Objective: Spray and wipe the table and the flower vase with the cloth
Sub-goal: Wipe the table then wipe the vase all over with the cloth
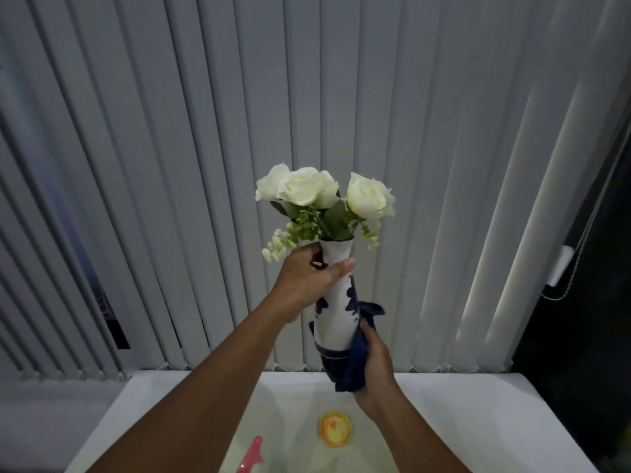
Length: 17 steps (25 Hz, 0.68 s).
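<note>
A white vase with blue patterns (336, 315) is lifted well above the white table (478, 421), tilted slightly, with white roses (307, 191) and green leaves in it. My left hand (307, 285) grips the vase's neck just under the rim. My right hand (372, 370) presses a dark blue cloth (355, 367) around the vase's lower body and base. The cloth hides the bottom of the vase. A pink spray bottle top (251, 455) pokes up at the lower edge, on the table's left part.
A yellow-orange flower-shaped coaster (335, 432) lies on the table below the vase. Grey vertical blinds (307, 97) hang right behind the table's far edge. A dark gap and a blind cord (563, 278) are at the right.
</note>
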Each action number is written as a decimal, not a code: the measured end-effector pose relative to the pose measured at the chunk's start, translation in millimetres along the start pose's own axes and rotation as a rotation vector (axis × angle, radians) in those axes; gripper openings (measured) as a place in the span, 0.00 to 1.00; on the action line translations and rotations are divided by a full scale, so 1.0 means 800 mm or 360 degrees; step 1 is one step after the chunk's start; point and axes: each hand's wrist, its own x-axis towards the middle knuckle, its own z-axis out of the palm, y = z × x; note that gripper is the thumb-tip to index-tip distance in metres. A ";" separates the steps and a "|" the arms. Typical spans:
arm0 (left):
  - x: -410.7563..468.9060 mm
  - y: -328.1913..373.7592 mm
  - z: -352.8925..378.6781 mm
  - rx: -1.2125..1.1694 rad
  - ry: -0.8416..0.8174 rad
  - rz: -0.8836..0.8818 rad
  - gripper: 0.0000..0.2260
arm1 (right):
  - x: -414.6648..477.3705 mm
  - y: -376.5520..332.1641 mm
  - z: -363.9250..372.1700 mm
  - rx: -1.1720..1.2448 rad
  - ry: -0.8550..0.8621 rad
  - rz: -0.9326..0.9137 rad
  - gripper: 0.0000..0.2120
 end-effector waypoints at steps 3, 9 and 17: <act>-0.001 0.002 0.000 -0.0200 -0.0085 0.0011 0.11 | -0.015 0.005 0.003 0.0467 -0.0272 0.0192 0.20; -0.002 0.002 -0.003 -0.0223 -0.0122 0.0071 0.11 | -0.023 0.009 -0.010 0.0804 -0.0480 0.0347 0.33; -0.004 -0.020 -0.004 -0.0148 -0.0080 0.0063 0.16 | -0.004 -0.031 -0.018 -0.0382 0.0437 -0.0163 0.06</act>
